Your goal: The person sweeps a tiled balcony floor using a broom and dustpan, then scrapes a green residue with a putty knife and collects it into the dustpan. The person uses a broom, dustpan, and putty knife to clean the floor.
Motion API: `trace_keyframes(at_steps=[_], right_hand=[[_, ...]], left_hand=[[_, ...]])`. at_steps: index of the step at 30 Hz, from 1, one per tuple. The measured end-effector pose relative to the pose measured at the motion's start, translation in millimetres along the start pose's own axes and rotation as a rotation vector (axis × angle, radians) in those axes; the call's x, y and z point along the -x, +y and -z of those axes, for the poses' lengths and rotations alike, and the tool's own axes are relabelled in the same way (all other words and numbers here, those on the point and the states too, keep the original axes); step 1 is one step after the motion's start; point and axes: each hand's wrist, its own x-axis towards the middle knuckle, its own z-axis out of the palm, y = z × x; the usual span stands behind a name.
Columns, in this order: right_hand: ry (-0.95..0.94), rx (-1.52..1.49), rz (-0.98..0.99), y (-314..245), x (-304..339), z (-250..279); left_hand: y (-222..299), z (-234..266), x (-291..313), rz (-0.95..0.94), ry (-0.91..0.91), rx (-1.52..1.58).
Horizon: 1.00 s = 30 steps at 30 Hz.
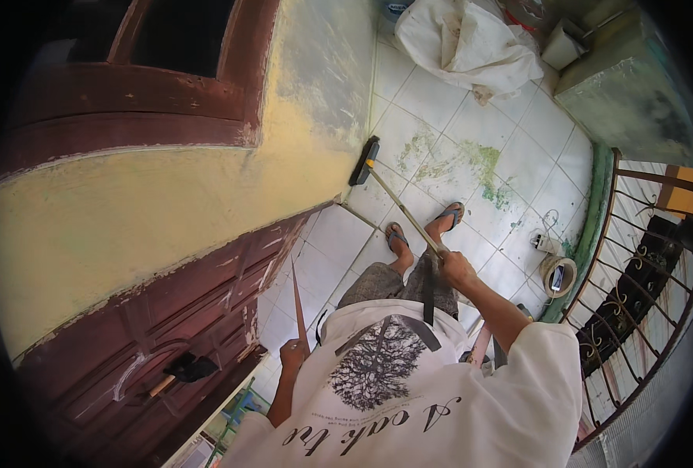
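My right hand (459, 271) is closed around the handle of a push broom (399, 204), which slants away to the far left. Its black head (364, 161) rests on the tiled floor against the foot of the yellow wall. At my left side, my left hand (292, 355) is closed by a thin brown wooden strip (298, 308) that stands up and narrows toward its far end. The hand seems to grip it, though the fingers show only in part. Green and yellowish stains (483, 164) mark the white tiles beyond my sandalled feet (397, 238).
A large white sack (467, 47) lies at the far end beside a pale bin (563, 47). To the right are a round tub (557, 274) with a phone in it, a white cabled device (545, 242) and a metal railing (635, 273). A maroon door (183, 312) stands left.
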Motion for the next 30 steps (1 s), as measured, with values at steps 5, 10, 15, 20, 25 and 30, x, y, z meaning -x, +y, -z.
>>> trace_keyframes(at_steps=[5, 10, 15, 20, 25, 30], right_hand=[[0.044, 0.076, -0.161, 12, -18, -30], [-0.012, 0.125, -0.187, 57, 47, -4], [0.056, 0.042, -0.068, 18, 32, -39], [-0.014, 0.158, -0.168, 9, 0, -60], [-0.053, 0.262, -0.297, 71, 84, -12], [0.092, 0.075, -0.183, 50, 100, -2]], left_hand=[[39, 13, -7, -0.058, 0.005, 0.011], [-51, 30, -40, -0.237, 0.003, 0.005], [-56, 23, -34, -0.268, -0.017, -0.072], [-41, 28, -41, -0.093, -0.017, -0.019], [-61, 27, -36, -0.029, 0.024, 0.004], [-28, 29, -12, -0.069, -0.019, -0.127]])
